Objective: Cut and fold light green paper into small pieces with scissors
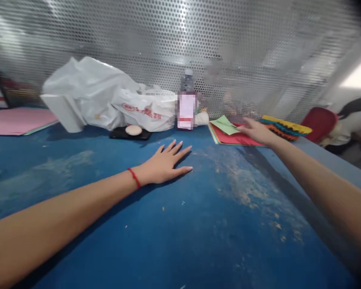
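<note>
My left hand [164, 162], with a red cord [134, 178] at the wrist, lies flat on the blue table [168, 233], fingers spread and nothing in them. Farther off on the right, my right hand [255, 131] reaches over a stack of coloured sheets with a red sheet [237, 138] on top. Its fingers look apart, and their tips are at the edge of a folded light green paper [225, 125] on that stack. Whether they touch the green paper is not clear.
White plastic bags [90, 92] and a black phone [116, 133] with a pale round object [133, 130] stand at the back left. A lit phone [187, 110] leans before a bottle [187, 80]. Pink paper [18, 120] lies far left; zigzag-edged coloured pieces [285, 127] lie right. A perforated metal panel [156, 32] rises behind.
</note>
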`<action>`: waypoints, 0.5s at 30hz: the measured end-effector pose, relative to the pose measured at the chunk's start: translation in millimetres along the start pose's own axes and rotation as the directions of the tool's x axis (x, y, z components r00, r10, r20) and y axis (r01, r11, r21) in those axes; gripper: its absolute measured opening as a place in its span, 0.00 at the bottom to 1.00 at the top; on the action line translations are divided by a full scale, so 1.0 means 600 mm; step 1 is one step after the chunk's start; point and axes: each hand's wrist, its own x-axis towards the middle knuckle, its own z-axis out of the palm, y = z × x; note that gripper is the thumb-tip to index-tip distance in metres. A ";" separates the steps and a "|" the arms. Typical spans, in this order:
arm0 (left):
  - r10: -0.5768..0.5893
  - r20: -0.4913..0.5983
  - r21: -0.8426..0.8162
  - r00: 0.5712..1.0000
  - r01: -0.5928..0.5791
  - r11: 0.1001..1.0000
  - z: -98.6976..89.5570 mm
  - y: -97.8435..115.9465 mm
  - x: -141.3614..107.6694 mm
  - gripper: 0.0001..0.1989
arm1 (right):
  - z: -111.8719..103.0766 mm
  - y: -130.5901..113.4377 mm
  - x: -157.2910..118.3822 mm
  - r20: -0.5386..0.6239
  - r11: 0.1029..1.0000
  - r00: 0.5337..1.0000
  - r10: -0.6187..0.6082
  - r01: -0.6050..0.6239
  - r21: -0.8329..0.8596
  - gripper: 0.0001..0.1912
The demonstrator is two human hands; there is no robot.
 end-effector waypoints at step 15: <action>0.490 -0.008 -0.189 0.872 -0.483 0.855 0.079 0.289 -0.060 0.39 | 0.063 0.013 -0.014 0.103 0.995 0.995 -0.004 0.014 -0.099 0.29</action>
